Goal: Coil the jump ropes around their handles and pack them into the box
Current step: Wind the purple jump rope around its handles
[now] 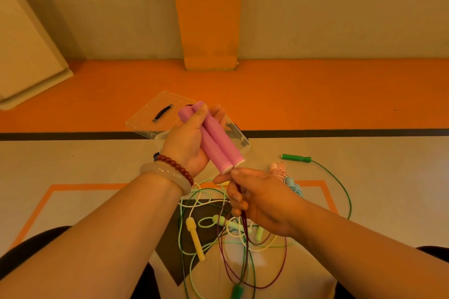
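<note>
My left hand (187,143) grips two pink jump-rope handles (218,143) side by side, their white end caps pointing toward me. Just below those caps my right hand (257,196) pinches the dark maroon rope (245,226) that hangs from the handles and loops down over the floor. Behind my left hand stands the clear plastic box (239,135), mostly hidden by hand and handles. Its clear lid (155,114) with a dark handle lies to the left.
On the floor lie tangled ropes: a yellow handle (194,238), pale green handles (235,224), a green handle (296,158) at right with its green rope (345,192), another green handle (237,291) near me. A pink and blue coiled bundle (286,177) lies beside my right hand.
</note>
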